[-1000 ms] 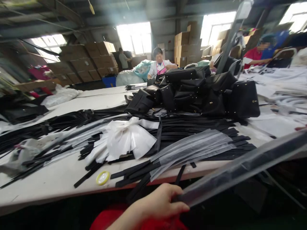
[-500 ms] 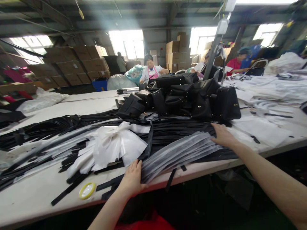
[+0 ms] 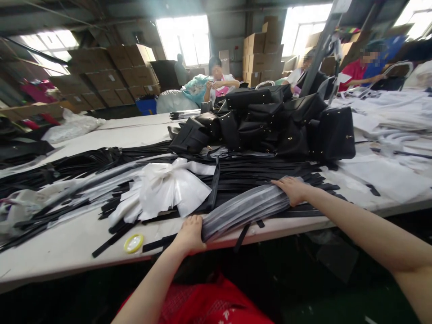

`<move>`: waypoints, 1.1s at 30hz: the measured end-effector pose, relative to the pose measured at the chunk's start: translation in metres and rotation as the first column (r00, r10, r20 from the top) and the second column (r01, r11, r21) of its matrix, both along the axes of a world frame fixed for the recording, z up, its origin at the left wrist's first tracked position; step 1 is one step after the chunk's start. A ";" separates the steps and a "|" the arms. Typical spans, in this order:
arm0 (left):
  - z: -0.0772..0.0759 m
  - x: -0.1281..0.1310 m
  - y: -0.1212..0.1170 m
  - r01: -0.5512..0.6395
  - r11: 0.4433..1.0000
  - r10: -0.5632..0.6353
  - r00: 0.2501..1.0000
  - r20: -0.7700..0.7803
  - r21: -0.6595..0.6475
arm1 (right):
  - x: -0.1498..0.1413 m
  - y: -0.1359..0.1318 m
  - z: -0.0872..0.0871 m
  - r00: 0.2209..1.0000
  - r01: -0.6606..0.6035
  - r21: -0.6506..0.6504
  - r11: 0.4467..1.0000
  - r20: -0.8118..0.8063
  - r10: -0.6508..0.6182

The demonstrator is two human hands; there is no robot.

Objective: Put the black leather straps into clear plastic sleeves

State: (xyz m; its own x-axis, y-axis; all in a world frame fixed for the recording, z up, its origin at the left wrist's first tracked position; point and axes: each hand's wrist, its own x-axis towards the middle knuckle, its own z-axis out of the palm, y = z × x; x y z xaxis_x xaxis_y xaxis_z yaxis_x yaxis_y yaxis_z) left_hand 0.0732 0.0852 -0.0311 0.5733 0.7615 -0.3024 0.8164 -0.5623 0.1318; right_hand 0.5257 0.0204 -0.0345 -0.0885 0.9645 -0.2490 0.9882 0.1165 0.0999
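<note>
Compared with half a second ago, the right hand (image 3: 293,190) is being held farther inward, over the right end of a long bundle of translucent grey plastic strips (image 3: 245,206), and the strips are being bunched more narrowly. The left hand (image 3: 191,235) is being kept at the left end. By this, the strips are apparently being gathered and evened up. Both hands are being curved around the ends, fingers and thumbs apart; whether a firm grip is being taken cannot be told. The bundle is being supported near the front edge of the white-topped desk (image 3: 64,256), over flat black strips (image 3: 259,171), to the right of glossy white gathered sheets (image 3: 165,189). It is being bowed slightly along its length, and light is being caught in pale streaks, with darker tones showing through.
</note>
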 end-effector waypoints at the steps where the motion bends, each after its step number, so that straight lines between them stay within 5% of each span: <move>1: 0.000 0.000 -0.002 -0.005 1.000 0.004 1.000 -0.003 -0.018 | -0.002 -0.001 0.001 0.999 -0.022 0.016 1.000 0.024 0.021; 8: -0.006 0.000 -0.032 -0.097 0.994 0.097 0.995 0.006 0.050 | -0.006 -0.029 0.003 0.997 -0.073 0.185 0.980 0.019 0.070; 18: -0.007 -0.008 -0.061 -0.041 0.976 0.037 0.999 0.019 0.216 | -0.011 -0.055 -0.014 0.997 -0.078 0.302 0.950 -0.002 0.083; 23: -0.005 -0.030 -0.084 0.004 0.957 -0.015 0.999 0.034 0.291 | -0.009 -0.076 -0.023 0.991 -0.134 0.414 0.900 0.035 0.132; 27: -0.012 -0.058 -0.102 -0.016 0.951 -0.028 0.990 0.135 0.310 | -0.016 -0.094 -0.011 0.991 -0.135 0.491 0.861 0.065 0.118; 33: -0.009 -0.063 -0.105 -0.053 0.966 0.018 0.990 0.140 0.251 | -0.029 -0.091 -0.006 0.996 -0.093 0.417 0.904 0.031 0.088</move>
State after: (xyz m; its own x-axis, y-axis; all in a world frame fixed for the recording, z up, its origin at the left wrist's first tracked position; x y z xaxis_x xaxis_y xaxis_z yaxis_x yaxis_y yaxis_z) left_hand 0.0101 -0.0197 -0.0404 0.5668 0.8237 -0.0179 0.8208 -0.5626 0.0993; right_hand 0.4971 -0.0704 -0.0409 -0.1798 0.9683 0.1732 0.9738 0.1503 0.1704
